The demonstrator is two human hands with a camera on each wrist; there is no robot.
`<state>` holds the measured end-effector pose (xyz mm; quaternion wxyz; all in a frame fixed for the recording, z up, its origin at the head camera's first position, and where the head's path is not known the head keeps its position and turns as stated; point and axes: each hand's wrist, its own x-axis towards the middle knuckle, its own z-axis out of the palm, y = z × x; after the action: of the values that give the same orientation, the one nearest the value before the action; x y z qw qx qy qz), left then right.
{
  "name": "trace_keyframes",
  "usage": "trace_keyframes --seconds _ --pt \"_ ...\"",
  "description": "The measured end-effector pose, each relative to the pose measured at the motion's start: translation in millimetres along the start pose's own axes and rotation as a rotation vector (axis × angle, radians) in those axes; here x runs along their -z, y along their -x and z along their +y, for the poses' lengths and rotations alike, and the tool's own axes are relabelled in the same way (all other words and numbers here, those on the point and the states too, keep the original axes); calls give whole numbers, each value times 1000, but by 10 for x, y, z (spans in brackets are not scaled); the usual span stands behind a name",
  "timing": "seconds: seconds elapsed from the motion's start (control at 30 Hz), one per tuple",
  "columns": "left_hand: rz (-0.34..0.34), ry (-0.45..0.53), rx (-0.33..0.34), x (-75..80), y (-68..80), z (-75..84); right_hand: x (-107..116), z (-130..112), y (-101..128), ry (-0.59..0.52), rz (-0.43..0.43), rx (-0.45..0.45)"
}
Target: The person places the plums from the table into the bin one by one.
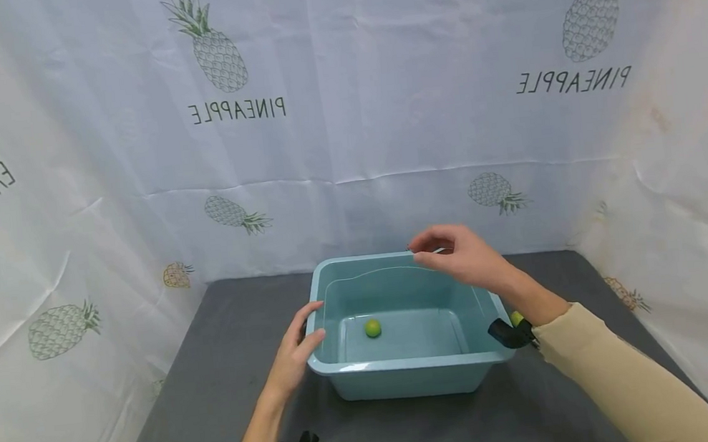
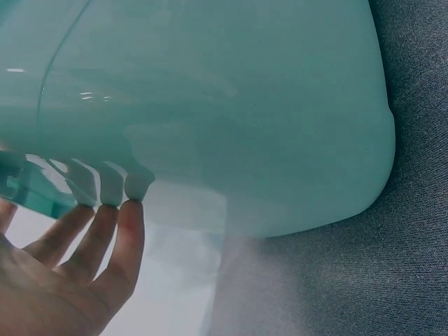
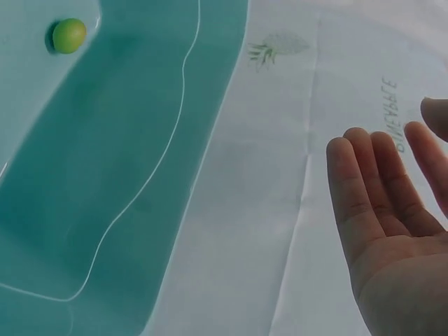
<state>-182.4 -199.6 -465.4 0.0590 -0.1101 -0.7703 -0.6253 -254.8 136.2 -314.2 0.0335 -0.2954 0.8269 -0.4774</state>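
Observation:
A pale teal plastic basin (image 1: 403,381) stands on the dark grey table. On its floor lies a small round green ball (image 1: 373,328), also visible in the right wrist view. My left hand (image 1: 293,357) holds the basin's left rim; the left wrist view shows fingertips (image 2: 133,210) against the outer wall below the rim, while the thumb is hidden there. Above the far right part of the rim hovers my right hand (image 1: 458,257), with fingers loosely bent and nothing in them. The right wrist view shows its empty palm (image 3: 399,273).
A yellow-green object (image 1: 517,318) sits to the basin's right, mostly hidden by the right wrist. White cloth (image 1: 383,124) printed with pineapples hangs behind and at both sides. Dark grey fabric (image 1: 185,404) covers the table around the basin.

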Motion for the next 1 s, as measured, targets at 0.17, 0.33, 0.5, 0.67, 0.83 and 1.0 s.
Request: trace_keyframes --seconds 0.17,0.33,0.5,0.67,0.83,1.0 --pt "0 0 -8 4 2 -5 67 25 101 1 33 -1" --pt "5 -18 -13 3 -4 5 118 52 202 10 64 -3" --pt "1 -20 -8 1 -8 18 166 75 305 43 92 -18" --pt "0 -17 -5 3 0 18 209 114 420 56 123 -28" --pt "6 -18 1 2 -3 17 230 139 538 86 160 -27" --pt "13 -20 12 4 -13 14 231 167 656 79 191 -27"
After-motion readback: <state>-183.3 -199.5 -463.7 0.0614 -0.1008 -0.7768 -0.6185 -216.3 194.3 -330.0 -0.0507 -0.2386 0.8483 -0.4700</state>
